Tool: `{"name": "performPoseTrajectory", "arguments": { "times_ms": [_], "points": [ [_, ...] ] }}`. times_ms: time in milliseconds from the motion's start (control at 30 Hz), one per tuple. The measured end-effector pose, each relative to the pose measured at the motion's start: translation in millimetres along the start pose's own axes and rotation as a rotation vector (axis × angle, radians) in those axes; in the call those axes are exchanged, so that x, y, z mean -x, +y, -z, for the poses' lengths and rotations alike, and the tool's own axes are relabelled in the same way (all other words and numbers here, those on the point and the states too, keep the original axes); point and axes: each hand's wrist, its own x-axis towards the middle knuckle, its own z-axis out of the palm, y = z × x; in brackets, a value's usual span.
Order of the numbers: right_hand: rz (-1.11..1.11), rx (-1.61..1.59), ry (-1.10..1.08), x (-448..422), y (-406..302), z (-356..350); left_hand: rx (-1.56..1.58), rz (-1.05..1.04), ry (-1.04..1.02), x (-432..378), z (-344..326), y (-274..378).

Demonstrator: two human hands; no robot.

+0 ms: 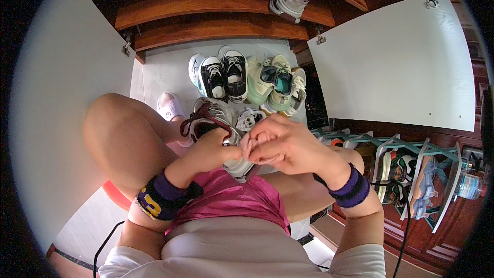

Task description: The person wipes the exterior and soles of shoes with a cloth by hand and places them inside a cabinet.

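In my left hand [216, 148] is a grey-white sneaker [218, 112] with dark red laces, held above my lap; the hand hides part of it. My right hand [283, 144] has its fingers curled around a crumpled pinkish cloth [258, 146], close to the heel end of the sneaker. Just beyond my hands is a white shoe with white laces [250, 119], partly hidden. Farther out on the floor are a pair of black canvas sneakers [224, 77] with white toes, several pale green and cream sneakers [276, 81], and a white shoe [195, 67] at their left.
An open wooden shoe cabinet [224, 31] stands ahead, a sneaker [291, 2] on its shelf. White doors flank it, left [69, 85] and right [397, 65]. At right is a folding rack [426, 150] with shoes and a plastic bottle [469, 186]. A black cable [405, 235] hangs nearby.
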Motion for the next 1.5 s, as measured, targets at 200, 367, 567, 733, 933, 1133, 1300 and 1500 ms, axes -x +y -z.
{"name": "performPoseTrajectory", "arguments": {
  "times_ms": [200, 367, 567, 733, 933, 1133, 1300, 1500],
  "points": [
    [0.110, -0.073, 0.128, -2, 2, -14, 0.115, -0.007, -0.035, 6, -2, 5],
    [-0.015, 0.047, 0.196, 5, 16, -7, 0.111, -0.025, -0.030, 6, 3, 16],
    [0.103, 0.124, 0.042, -5, -20, -16, 0.216, -0.076, -0.044, 6, -2, 13],
    [0.150, 0.189, 0.024, -5, -6, -7, 0.309, -0.001, -0.113, 5, -1, 12],
    [0.096, 0.381, 0.098, -4, 15, -9, 0.116, 0.184, -0.009, 1, 3, 15],
    [0.192, 0.225, 0.053, -9, -12, -16, 0.367, 0.105, -0.153, -1, -5, -3],
    [0.182, 0.178, 0.071, 1, 9, -14, 0.219, 0.071, -0.165, 1, -4, 6],
    [0.081, 0.151, 0.155, 7, 17, -7, 0.275, 0.216, -0.119, 2, -1, 17]
  ]
}}
